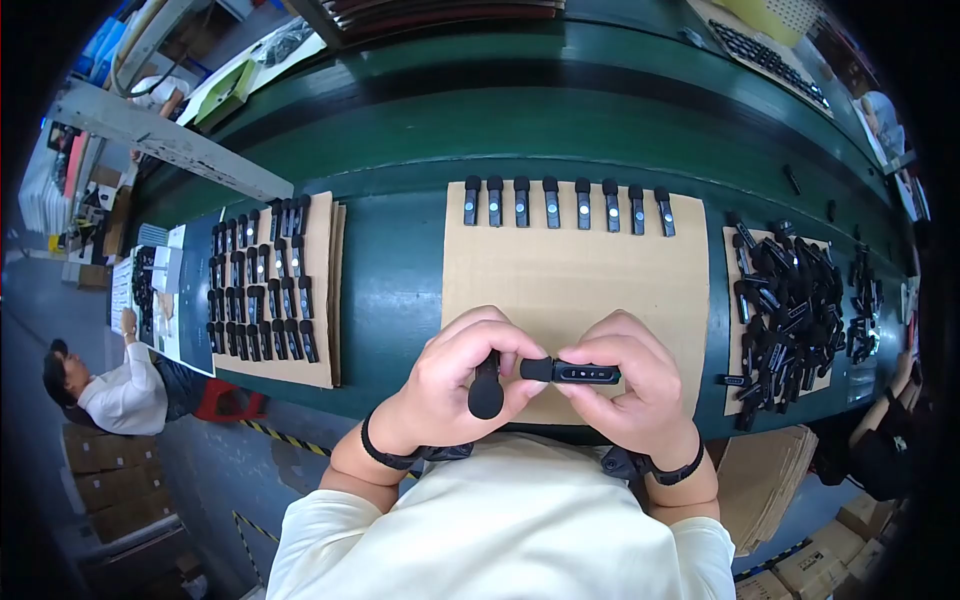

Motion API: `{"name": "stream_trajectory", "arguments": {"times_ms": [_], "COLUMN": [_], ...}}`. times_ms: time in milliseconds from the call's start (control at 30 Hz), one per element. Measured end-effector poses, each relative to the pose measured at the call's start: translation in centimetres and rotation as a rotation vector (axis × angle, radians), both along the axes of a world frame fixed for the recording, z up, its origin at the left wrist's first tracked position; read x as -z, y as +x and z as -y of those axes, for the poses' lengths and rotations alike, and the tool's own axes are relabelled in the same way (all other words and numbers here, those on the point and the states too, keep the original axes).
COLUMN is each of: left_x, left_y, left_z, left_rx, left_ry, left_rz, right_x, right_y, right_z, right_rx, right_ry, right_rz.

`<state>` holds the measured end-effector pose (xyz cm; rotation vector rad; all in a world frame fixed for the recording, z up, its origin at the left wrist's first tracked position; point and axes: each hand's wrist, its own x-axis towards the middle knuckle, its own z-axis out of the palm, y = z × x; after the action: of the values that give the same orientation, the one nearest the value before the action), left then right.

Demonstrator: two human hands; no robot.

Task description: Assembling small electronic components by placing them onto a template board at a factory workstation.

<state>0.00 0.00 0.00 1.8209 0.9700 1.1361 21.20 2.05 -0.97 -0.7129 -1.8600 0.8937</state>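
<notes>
Above the near half of a cardboard sheet (580,270), both my hands meet over a small black clip-on microphone (590,374) lying sideways. My right hand (640,385) pinches its body between thumb and fingers, the side with small marks showing. Finger and thumb of my left hand (440,365) close on its black foam cap (536,370). A second foam-topped microphone (486,395) is tucked in my left hand, foam end toward me; its body is mostly hidden by fingers. Along the sheet's far edge stands a row of several similar microphones (551,205), foam ends away from me.
On the left, more cardboard (322,290) bears several rows of foam-capped microphones (252,310). A heap of loose black microphones (790,310) covers a board on the right. A metal post (175,140) crosses the green bench (390,270) at far left. People sit at both sides.
</notes>
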Motion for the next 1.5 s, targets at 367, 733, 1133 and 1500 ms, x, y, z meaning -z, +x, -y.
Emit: {"name": "stream_trajectory", "arguments": {"times_ms": [367, 733, 1133, 1500], "left_x": [0.0, 0.1, 2.2, 1.7], "left_y": [-0.4, -0.2, -3.0, -4.3], "left_z": [-0.3, -1.0, 0.0, 0.4], "left_rx": [0.001, 0.04, 0.008, -0.123], "left_ry": [0.037, 0.114, -0.252, -0.099], "left_rz": [0.016, -0.1, 0.205, -0.041], "right_x": [-0.3, -0.2, -0.6, 4.5], "right_y": [-0.4, -0.3, 7.1, 12.1], "right_z": [0.1, 0.1, -4.8, -16.4], "right_rx": [0.007, -0.046, 0.267, 0.516], "right_ry": [-0.073, -0.139, -0.327, -0.332], "right_rz": [-0.009, 0.002, 0.354, 0.722]}}
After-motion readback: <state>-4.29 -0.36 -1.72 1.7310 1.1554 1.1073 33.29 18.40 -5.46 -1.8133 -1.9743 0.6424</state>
